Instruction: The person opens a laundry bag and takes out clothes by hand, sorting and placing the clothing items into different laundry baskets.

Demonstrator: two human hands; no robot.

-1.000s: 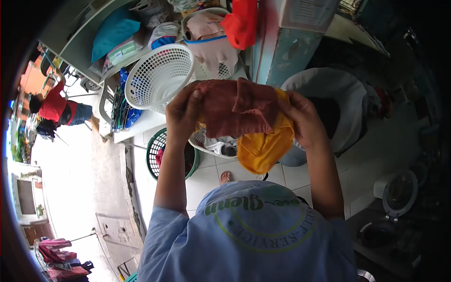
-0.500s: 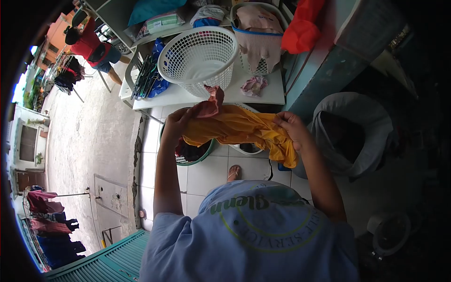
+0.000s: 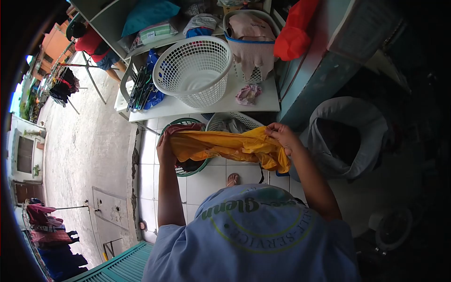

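A yellow-orange piece of clothing (image 3: 218,144) stretches sideways between my two hands, in front of my chest. My left hand (image 3: 165,144) grips its left end, where a dull red cloth part (image 3: 187,128) shows at the upper edge; whether that is sewn to it I cannot tell. At the other end, my right hand (image 3: 282,136) pinches the top edge, and bunched fabric hangs below the fingers. Behind the cloth on the floor are a green-rimmed basket (image 3: 195,170) with dark items and a white basket (image 3: 217,121) with greyish contents, both partly covered.
On the white table (image 3: 188,110) stand a white laundry basket (image 3: 206,96), a filled basket (image 3: 256,49), dark hangers (image 3: 139,89) and a crumpled pink cloth (image 3: 249,94). A grey-lined bin (image 3: 329,110) is at right. Outside, a person in red (image 3: 91,44) bends near a drying rack.
The yellow clothing is pulled straighter and sits slightly lower. Its red part has dropped from standing up to lying along the top edge. My left hand moved a little left and down.
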